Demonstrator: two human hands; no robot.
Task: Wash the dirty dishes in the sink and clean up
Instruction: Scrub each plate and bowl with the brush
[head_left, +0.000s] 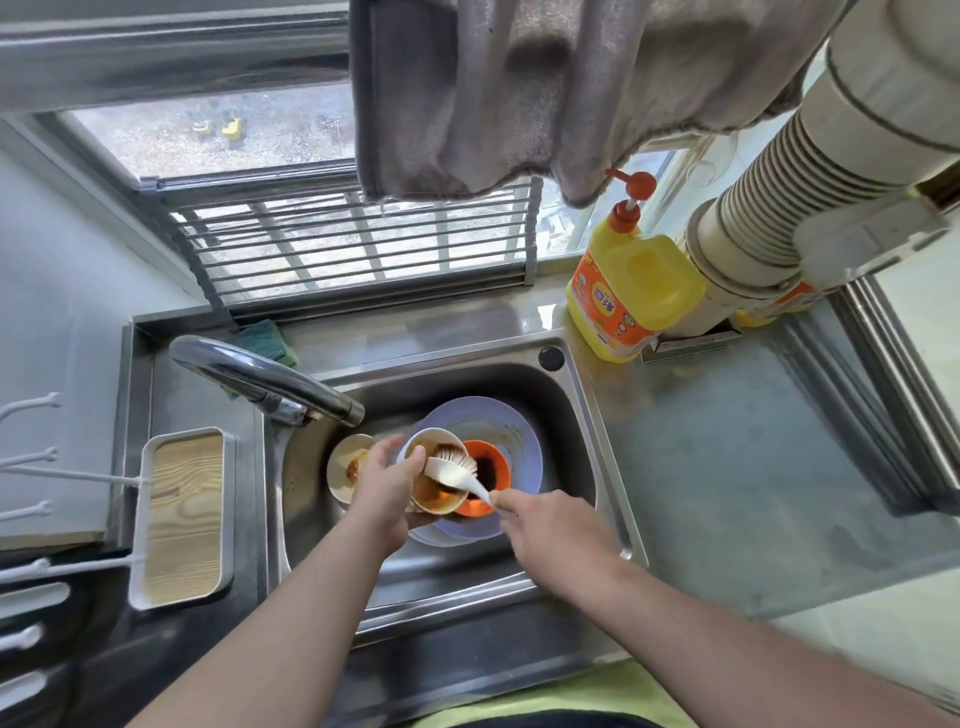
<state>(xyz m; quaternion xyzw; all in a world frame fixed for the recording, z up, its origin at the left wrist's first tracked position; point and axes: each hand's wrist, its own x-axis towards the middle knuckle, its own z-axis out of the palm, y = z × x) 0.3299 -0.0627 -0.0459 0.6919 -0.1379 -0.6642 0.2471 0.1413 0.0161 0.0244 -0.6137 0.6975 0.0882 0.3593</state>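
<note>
Dishes sit piled in the steel sink, under the curved faucet. The left hand holds a cream bowl tilted above the pile, fingers curled round its near rim and thumb over the edge; the inside of the bowl is smeared brown. The right hand grips the white handle of a dish brush, fingers clenched around it, and the bristle head lies inside the bowl against its wall. Just behind the bowl, an orange bowl with dark liquid rests on a pale lilac plate. A second cream dish, also stained, lies in the sink to the left, partly hidden by the left hand.

On the worktop at the far right corner of the sink stands a yellow detergent bottle with an orange pump, touching a ribbed white hose. A green sponge lies behind the faucet base, by a metal rack leaning at the window. A grey towel hangs overhead. Left of the sink sits a white tray with a wood-grain floor.
</note>
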